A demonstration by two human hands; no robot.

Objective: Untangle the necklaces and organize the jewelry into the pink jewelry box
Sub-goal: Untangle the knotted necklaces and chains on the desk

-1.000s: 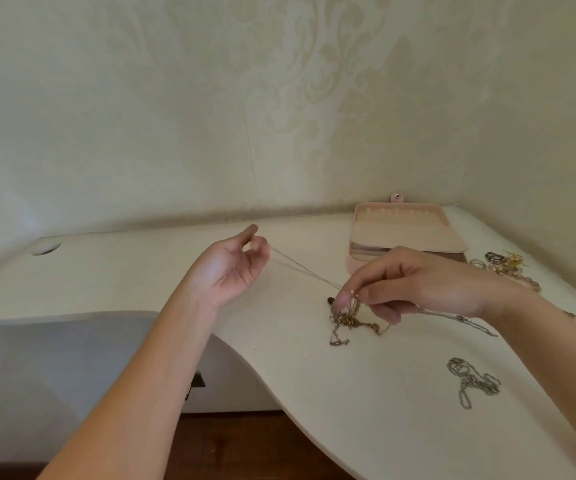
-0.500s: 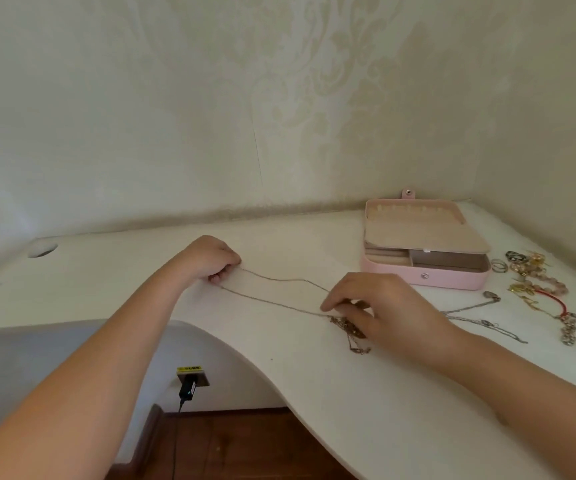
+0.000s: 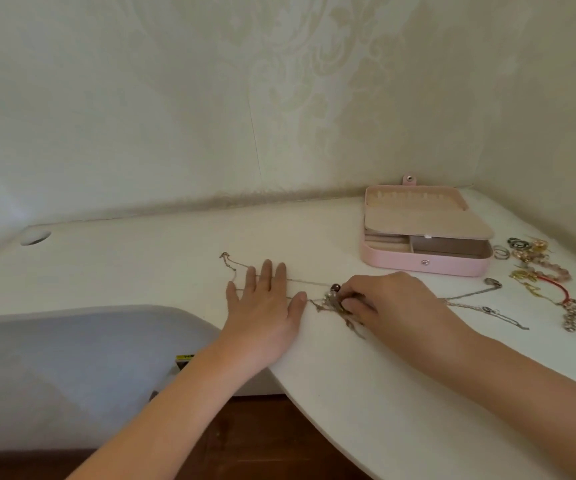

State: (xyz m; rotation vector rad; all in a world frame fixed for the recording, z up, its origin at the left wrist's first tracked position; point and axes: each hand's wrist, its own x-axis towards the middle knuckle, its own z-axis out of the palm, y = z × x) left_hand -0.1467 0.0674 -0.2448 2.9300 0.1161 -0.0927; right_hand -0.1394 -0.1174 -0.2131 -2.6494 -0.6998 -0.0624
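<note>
No legible text, brand, number or sign is showing anywhere in the view. A small yellow label (image 3: pixel 184 357) is protruding from below the front edge of the tabletop (image 3: pixel 141 258), and it is carrying dark marks that are too small and blurred to read. The pink jewelry box (image 3: pixel 397 263) is presenting a round metal snap (image 3: pixel 425 262) on its front wall, and any marking on that snap is too small to make out.

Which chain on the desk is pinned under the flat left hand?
The thin chain running left from the tangle. The silver chains beside the right hand lie free.
</note>
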